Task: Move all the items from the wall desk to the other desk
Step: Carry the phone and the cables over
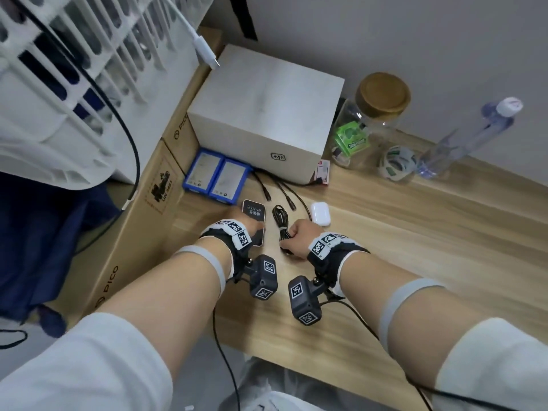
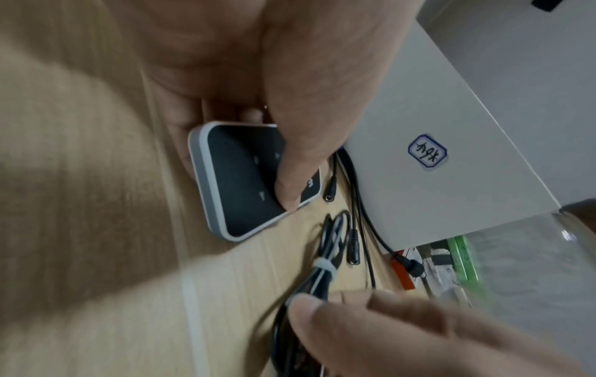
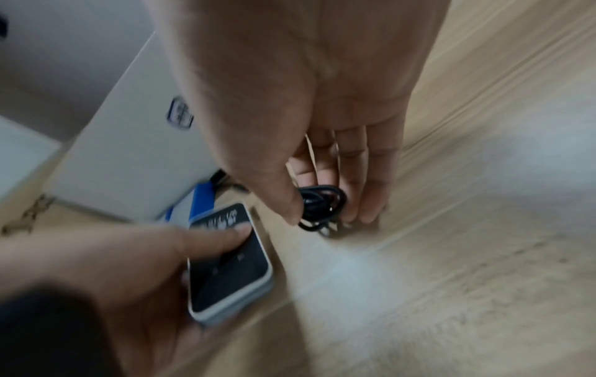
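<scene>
On the wooden wall desk [image 1: 415,247], my left hand [image 1: 241,225] grips a small black-faced device with a white rim [image 1: 253,213]. Its thumb [image 2: 290,178] lies across the device's face [image 2: 245,183] and the fingers curl under the far edge. Beside it, my right hand [image 1: 292,235] pinches a coiled black cable [image 1: 280,218] bound with a grey tie [image 2: 324,265]. The wrist view shows the thumb and fingertips [image 3: 364,209] closed round the coil [image 3: 319,204], low over the desk. The device [image 3: 229,267] is tilted in the left hand.
Behind stand a white box [image 1: 267,114], two blue-edged packs [image 1: 215,179], loose black leads [image 1: 284,191], a white earbud case [image 1: 320,213], a glass jar with a wooden lid [image 1: 373,120], a tape roll [image 1: 396,167] and a water bottle [image 1: 468,137]. Cardboard boxes [image 1: 142,226] border the left.
</scene>
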